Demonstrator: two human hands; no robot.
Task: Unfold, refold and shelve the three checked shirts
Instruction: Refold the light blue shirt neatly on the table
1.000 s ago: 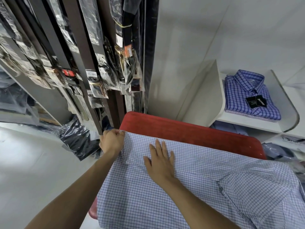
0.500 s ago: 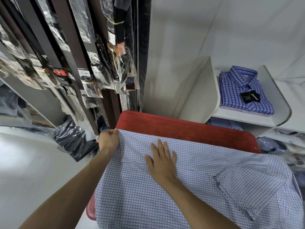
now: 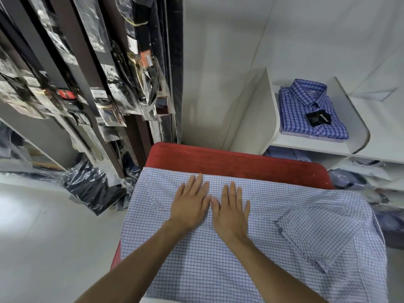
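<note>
The red desk [image 3: 240, 165] carries a pale checked shirt [image 3: 218, 248], spread across its near part and hanging over the left and right edges; only a strip along the far edge stays bare. A sleeve [image 3: 317, 228] lies folded in near the right edge. A blue shirt [image 3: 310, 112] sits folded on the shelf [image 3: 314, 147] beyond the far right corner.

The left hand [image 3: 190, 202] and right hand [image 3: 229, 208] rest flat side by side on the cloth near the far edge, fingers straight, grasping nothing.

Judgement: smoothing before a fold. Palms should sweep outward from the centre with even pressure, avoiding dragging the folded sleeve.
</note>
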